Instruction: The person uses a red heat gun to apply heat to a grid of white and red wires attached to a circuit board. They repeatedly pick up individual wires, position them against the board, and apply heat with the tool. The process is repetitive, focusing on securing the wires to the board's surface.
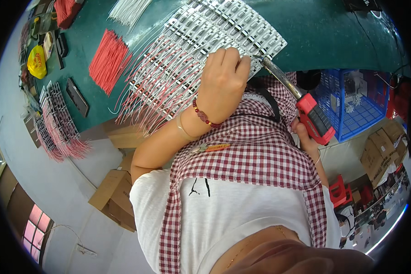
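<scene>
A panel of several rows of small silver-white parts (253, 29) lies at the table's front edge, with thin white and pink wires (164, 77) fanning off its left side. My left hand (226, 75) rests over its right part, fingers curled down and closed; their tips, and whatever they pinch, are hidden. My right hand (306, 139), lower on the right, is closed round the handle of a red and black soldering iron (315, 119). Its metal shaft slants up to the left, the tip at the panel's right edge, close to my left fingers.
Left on the green table (326, 36) lie a bundle of red wires (108, 61), white wires (129, 11), a dark flat object (77, 97), a yellow packet (37, 62) and another wired panel (59, 116). A blue crate (351, 107) stands right; a cardboard box (112, 196) sits below left.
</scene>
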